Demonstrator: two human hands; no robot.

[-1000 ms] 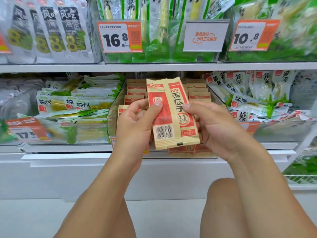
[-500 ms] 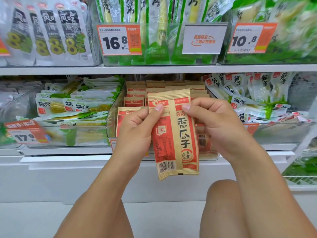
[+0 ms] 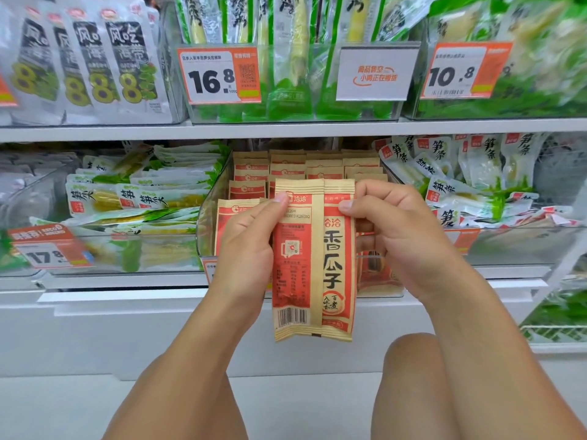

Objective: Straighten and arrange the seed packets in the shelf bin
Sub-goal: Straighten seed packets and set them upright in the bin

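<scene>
Head view: two tan-and-red paper seed packets point(image 3: 314, 258), tilted a second ago, are now held upright and squared, pinched near the top by the left hand point(image 3: 246, 246) and right hand point(image 3: 401, 236). Behind them, the clear plastic shelf bin point(image 3: 206, 223) with its upright rows is judged ready for their return.

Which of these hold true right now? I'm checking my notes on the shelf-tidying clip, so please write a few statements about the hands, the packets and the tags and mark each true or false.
1. Both hands hold the seed packets near their top edge. True: the left hand and the right hand each pinch there.
2. The held packets lie flat inside the bin. False: they hang upright in front of it.
3. A barcode shows at the packets' lower end. True.
4. The tag above the bin reads 10.8. False: it reads 16.8.
5. The bin is empty. False: more packets stand in rows inside.
</scene>
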